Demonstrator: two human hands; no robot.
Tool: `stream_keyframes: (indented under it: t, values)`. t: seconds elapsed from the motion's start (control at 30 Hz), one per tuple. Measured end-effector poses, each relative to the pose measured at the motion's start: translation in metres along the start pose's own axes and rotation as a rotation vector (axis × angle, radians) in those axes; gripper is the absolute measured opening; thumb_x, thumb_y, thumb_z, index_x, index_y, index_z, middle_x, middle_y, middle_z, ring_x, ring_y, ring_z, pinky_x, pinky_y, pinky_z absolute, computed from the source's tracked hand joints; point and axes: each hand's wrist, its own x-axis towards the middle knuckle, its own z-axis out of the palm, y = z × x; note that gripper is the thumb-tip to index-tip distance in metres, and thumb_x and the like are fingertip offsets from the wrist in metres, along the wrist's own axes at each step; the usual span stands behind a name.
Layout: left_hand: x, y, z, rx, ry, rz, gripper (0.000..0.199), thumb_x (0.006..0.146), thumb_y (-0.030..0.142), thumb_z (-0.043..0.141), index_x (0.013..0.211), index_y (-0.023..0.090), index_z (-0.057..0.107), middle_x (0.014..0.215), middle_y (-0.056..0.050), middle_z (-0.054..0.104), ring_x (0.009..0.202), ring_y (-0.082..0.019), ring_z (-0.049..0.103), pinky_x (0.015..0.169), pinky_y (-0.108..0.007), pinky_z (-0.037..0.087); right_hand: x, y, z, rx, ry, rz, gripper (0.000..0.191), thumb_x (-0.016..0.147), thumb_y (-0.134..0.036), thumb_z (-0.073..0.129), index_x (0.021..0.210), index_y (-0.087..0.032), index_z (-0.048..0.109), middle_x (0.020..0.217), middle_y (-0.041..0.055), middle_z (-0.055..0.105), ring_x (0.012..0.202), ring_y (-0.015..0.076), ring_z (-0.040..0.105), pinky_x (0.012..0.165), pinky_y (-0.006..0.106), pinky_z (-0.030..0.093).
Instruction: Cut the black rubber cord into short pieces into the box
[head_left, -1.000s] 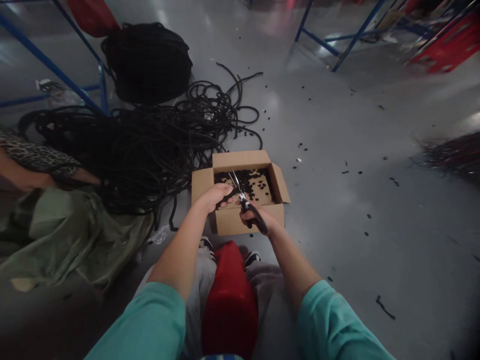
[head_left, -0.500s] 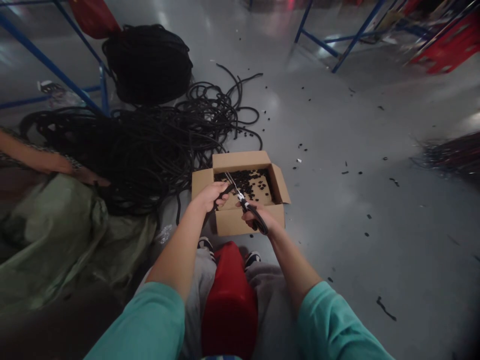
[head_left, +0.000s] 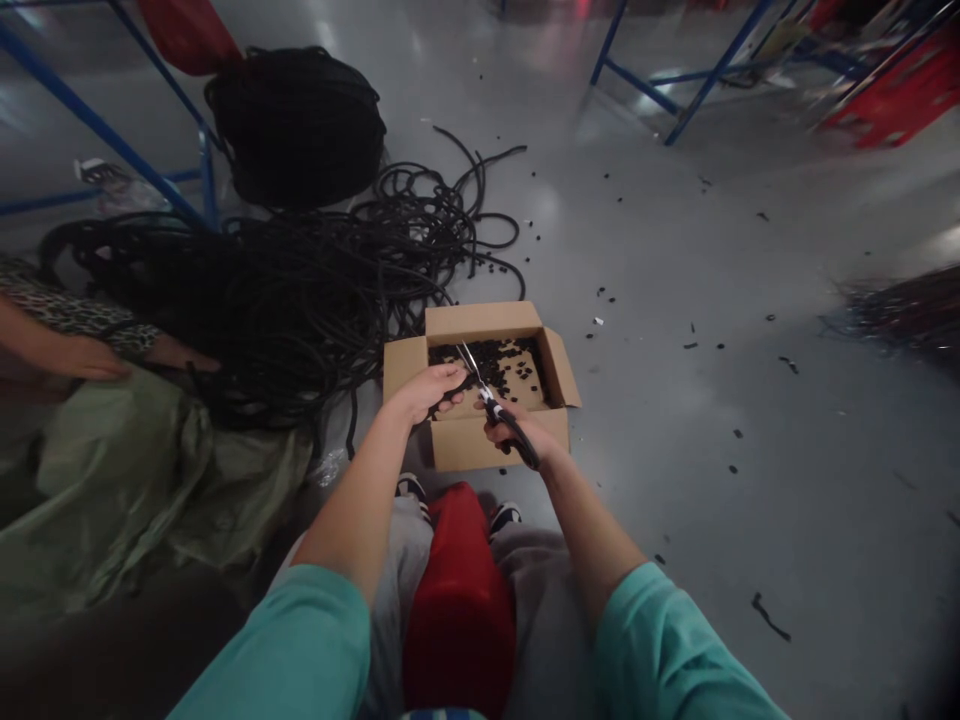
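Over a small open cardboard box [head_left: 491, 446], my left hand [head_left: 429, 392] is closed round a black cord [head_left: 444, 398], with its end sticking out on the right of my fingers. My right hand [head_left: 517, 428] grips a pair of scissors [head_left: 501, 418] by the black handles. The metal blades point up and to the left, close beside the cord's end; whether they touch it I cannot tell. Several short black cut pieces [head_left: 517, 365] lie scattered on the bottom of the box.
A tangled heap of black cord [head_left: 322, 280] spreads left of the box, with a large black coil [head_left: 296, 130] behind it. At left, another person's hand [head_left: 82, 357] touches a green sack [head_left: 142, 470]. Blue metal frames [head_left: 716, 75] stand farther back. Black scraps dot the floor.
The scissors have shifted slightly to the right, and the blades look closer together. At left, the other person's hand has come down onto the green sack.
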Motion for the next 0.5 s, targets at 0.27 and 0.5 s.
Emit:
stream_keyframes:
  t: [0.27, 0.5]
  values:
    - [0.0055, -0.0025, -0.0013, 0.121, 0.005, 0.052, 0.021, 0.069, 0.031, 0.062, 0.072, 0.011, 0.056, 0.045, 0.003, 0.046, 0.037, -0.003, 0.034, 0.036, -0.015, 0.021, 0.0027, -0.0003, -0.0008, -0.132, 0.113, -0.012, 0.052, 0.047, -0.016, 0.053, 0.098, -0.016, 0.058, 0.043, -0.0083, 0.042, 0.039, 0.0065, 0.034, 0.04, 0.02, 0.024]
    - [0.0066, -0.0039, 0.0001, 0.173, 0.104, 0.084, 0.018, 0.064, 0.021, 0.063, 0.078, 0.011, 0.06, 0.049, 0.004, 0.048, 0.041, -0.003, 0.037, 0.04, -0.016, 0.023, 0.0041, 0.0004, -0.0001, -0.158, 0.174, -0.016, 0.05, 0.046, -0.014, 0.053, 0.095, -0.014, 0.061, 0.043, -0.0086, 0.041, 0.039, 0.0058, 0.033, 0.04, 0.021, 0.024]
